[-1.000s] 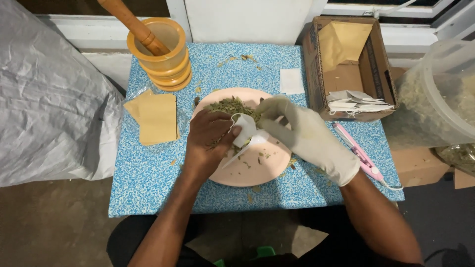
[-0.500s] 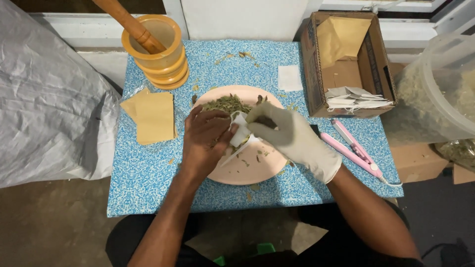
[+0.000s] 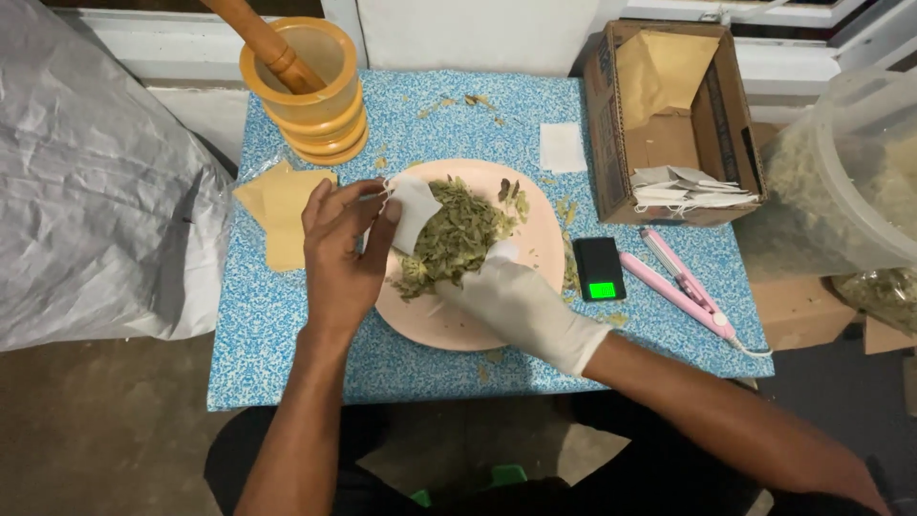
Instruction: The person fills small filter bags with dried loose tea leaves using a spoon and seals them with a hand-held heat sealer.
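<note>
The small white paper sachet [image 3: 413,208] is at about 10 o'clock on the pink plate [image 3: 458,325], above its rim, and it is held by the bare left hand [image 3: 342,250]; the thumb and the fingers are pinched together on its upper edge, so its mouth stays toward the heap. The gloved right hand [image 3: 521,304] comes from 5 o'clock and lies on the plate with its fingers bent together into the pile of dried green leaves [image 3: 457,237]; I cannot tell if it grips any leaves. In my judgement the risk is spilling: the sachet is thin and narrow, and if its mouth folds shut or tips away from the plate, crumbs will fall on the blue speckled tabletop [image 3: 287,315], where some lie already. In the head view, the only one, the table also carries a yellow mortar with a wooden pestle [image 3: 304,86] at 11 o'clock, tan paper sheets [image 3: 277,212] at 9 o'clock, a small black scale [image 3: 599,269] and a pink sealing tool [image 3: 680,287] at 3 o'clock, and a cardboard box [image 3: 669,115] at 1 o'clock. A grey sack [image 3: 95,191] is on the left, a clear bag of leaves [image 3: 841,182] on the right, and the floor below is dim.
</note>
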